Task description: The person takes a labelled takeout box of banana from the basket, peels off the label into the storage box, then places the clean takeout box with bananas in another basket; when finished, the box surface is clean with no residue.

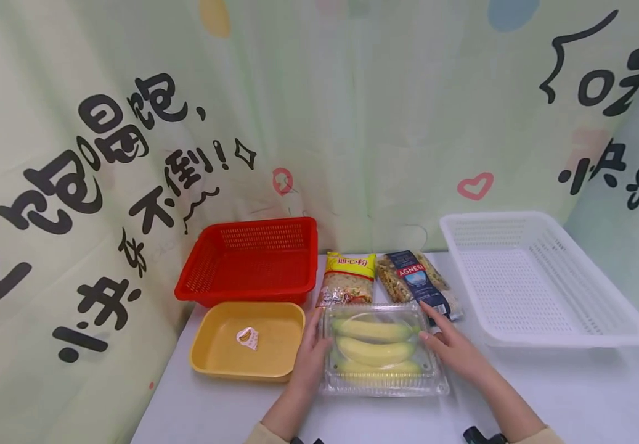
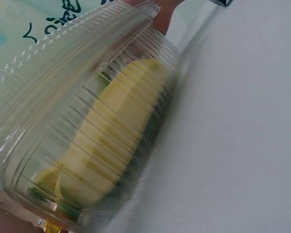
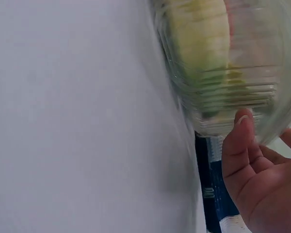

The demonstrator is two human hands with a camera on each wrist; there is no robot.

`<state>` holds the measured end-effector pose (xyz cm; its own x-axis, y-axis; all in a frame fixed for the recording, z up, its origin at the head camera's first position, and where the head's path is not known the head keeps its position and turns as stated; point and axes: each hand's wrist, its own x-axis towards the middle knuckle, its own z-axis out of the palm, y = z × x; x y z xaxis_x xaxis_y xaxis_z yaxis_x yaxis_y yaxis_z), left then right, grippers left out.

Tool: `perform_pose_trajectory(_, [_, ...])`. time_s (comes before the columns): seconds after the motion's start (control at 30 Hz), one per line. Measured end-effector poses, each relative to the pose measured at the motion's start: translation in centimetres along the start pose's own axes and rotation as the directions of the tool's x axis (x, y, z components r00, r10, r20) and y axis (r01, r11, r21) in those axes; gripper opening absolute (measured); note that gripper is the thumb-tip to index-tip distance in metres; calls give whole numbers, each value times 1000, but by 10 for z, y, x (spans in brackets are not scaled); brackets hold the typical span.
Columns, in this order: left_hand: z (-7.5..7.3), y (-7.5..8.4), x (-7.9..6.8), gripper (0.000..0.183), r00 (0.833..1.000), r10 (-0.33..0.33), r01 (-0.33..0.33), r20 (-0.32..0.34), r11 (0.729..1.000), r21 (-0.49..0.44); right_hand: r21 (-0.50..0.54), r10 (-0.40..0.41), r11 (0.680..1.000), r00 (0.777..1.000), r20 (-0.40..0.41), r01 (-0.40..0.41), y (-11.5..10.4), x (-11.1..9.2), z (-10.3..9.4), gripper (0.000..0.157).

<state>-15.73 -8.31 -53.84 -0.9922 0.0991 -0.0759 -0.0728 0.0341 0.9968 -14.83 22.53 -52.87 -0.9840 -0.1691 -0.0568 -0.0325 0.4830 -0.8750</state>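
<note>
A clear plastic clamshell box with several bananas inside lies on the white table, its lid down. My left hand holds its left side, thumb on the edge of the lid. At the opposite side my right hand holds it, with the index finger stretched toward the far corner. Up close in the right wrist view, the right thumb presses the ribbed side wall. In the left wrist view the ribbed front wall shows a banana with greenish ends; little of the left hand appears there.
Behind the box lie a yellow-topped food packet and a blue-labelled AGNESI pasta bag. On the left stand a red basket and a yellow tray with a banana sticker. A white basket stands right. Printed curtains hang behind.
</note>
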Motion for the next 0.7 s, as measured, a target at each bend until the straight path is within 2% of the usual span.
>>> perform_pose_trajectory(0.23, [1,-2,-2,67,999,-39,41,29,997,-64,38,12,999,999,-48,-10,4,-4,10,66])
perform_pose_trajectory(0.7, [0,-4,0,69,995,-93,96,45,992,-77,98,12,995,994,-111,-1,6,-4,19,61])
